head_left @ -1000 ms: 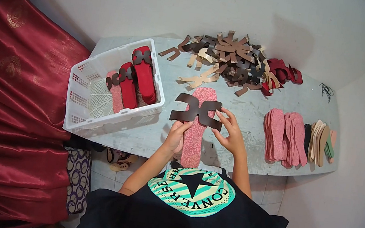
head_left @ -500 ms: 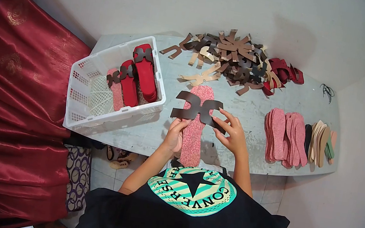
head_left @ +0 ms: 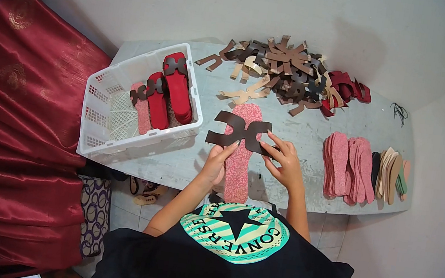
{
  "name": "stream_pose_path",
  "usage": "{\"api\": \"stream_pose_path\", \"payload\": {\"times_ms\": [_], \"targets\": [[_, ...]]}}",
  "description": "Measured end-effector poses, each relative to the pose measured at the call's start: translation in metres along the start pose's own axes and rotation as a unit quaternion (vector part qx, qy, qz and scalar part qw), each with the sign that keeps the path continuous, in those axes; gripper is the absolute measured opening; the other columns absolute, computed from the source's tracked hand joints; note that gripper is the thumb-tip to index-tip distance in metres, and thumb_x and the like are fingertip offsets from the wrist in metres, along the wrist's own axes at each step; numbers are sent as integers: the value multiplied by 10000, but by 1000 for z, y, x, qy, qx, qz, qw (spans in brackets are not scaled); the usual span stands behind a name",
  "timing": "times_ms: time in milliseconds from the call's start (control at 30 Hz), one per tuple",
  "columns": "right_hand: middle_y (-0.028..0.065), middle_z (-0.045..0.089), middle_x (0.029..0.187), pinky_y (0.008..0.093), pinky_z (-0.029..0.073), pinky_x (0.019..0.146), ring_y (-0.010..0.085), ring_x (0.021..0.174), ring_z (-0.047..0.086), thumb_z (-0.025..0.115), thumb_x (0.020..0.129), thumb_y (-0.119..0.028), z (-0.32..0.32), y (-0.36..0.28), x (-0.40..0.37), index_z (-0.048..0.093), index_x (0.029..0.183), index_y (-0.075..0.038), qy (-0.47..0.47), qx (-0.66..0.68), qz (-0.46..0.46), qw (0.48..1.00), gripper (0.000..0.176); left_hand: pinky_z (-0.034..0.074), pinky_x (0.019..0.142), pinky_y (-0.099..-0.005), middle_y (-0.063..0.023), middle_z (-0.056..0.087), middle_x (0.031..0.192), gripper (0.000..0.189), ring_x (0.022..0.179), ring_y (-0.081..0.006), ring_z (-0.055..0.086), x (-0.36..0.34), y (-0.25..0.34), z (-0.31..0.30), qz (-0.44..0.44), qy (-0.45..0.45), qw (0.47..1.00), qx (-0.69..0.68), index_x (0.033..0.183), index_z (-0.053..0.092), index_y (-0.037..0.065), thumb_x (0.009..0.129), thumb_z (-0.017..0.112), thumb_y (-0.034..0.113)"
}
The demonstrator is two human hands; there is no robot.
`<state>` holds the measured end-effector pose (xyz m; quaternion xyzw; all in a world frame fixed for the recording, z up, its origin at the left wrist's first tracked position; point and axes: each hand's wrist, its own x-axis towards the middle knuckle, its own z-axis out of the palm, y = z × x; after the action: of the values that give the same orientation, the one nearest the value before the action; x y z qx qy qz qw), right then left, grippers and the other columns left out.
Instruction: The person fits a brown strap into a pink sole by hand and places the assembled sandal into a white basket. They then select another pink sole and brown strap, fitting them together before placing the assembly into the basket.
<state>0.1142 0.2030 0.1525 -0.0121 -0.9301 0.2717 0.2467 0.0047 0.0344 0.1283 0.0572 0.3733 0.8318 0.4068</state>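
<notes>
A dark brown H-shaped strap [head_left: 239, 132] lies across a pink patterned sole [head_left: 238, 172], whose lower end reaches past the table's front edge. My left hand [head_left: 217, 162] grips the left side of the sole, with its thumb on the strap near the strap's middle. On the right, my right hand [head_left: 284, 162] pinches the right end of the strap between thumb and fingers.
A white basket [head_left: 139, 144] on the table's left holds red and pink soles with brown straps. Brown and beige straps [head_left: 288, 57] are heaped at the back, beside red ones [head_left: 346, 88]. Pink soles [head_left: 335, 165] and other coloured soles [head_left: 385, 173] line the right.
The strap has shifted slightly left and its right arms sit a little higher. My left thumb has moved up onto the strap. The sole's lower end has swung slightly right.
</notes>
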Motion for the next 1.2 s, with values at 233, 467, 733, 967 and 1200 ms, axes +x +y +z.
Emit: {"api": "stream_pose_path", "payload": {"times_ms": [233, 467, 733, 967, 1200], "targets": [[-10, 475, 1303, 347, 417, 830, 251, 928, 493, 658, 680, -79, -3, 0, -3, 587, 1157, -208, -29, 6, 32, 999, 499, 433, 874, -288, -52, 569, 1120, 356, 1011, -141, 550, 4, -2, 1, -37, 26, 996, -80, 1175, 505, 31, 905, 517, 263], [3, 485, 1296, 346, 381, 860, 244, 947, 480, 656, 662, -33, -8, -7, -1, 599, 1141, -175, -18, -27, 19, 999, 503, 437, 888, -309, -58, 563, 1130, 419, 1028, -160, 548, 8, -2, 8, -48, 49, 992, -107, 1194, 496, 50, 896, 517, 345], [-2, 477, 1306, 350, 351, 884, 246, 944, 473, 654, 685, -53, -8, -9, -1, 596, 1144, -175, -24, 15, 38, 999, 478, 470, 867, -343, -83, 560, 1133, 421, 1023, -191, 564, 4, 2, 19, -25, 40, 992, -120, 1206, 461, 69, 914, 444, 371], [-47, 428, 1351, 361, 353, 879, 256, 976, 465, 644, 708, -94, -9, -9, -1, 558, 1193, -240, -43, 3, 44, 998, 514, 487, 833, -328, -86, 572, 1108, 422, 991, -183, 579, 5, 0, 19, -25, 37, 992, -122, 1197, 467, 66, 899, 491, 363], [-50, 423, 1354, 363, 361, 875, 252, 966, 461, 640, 706, -52, -15, -18, 1, 550, 1202, -238, -28, -24, 40, 999, 537, 475, 844, -319, -68, 554, 1121, 378, 1012, -164, 559, 3, -3, 26, 4, 45, 999, -22, 1203, 459, 69, 889, 546, 262]]}}
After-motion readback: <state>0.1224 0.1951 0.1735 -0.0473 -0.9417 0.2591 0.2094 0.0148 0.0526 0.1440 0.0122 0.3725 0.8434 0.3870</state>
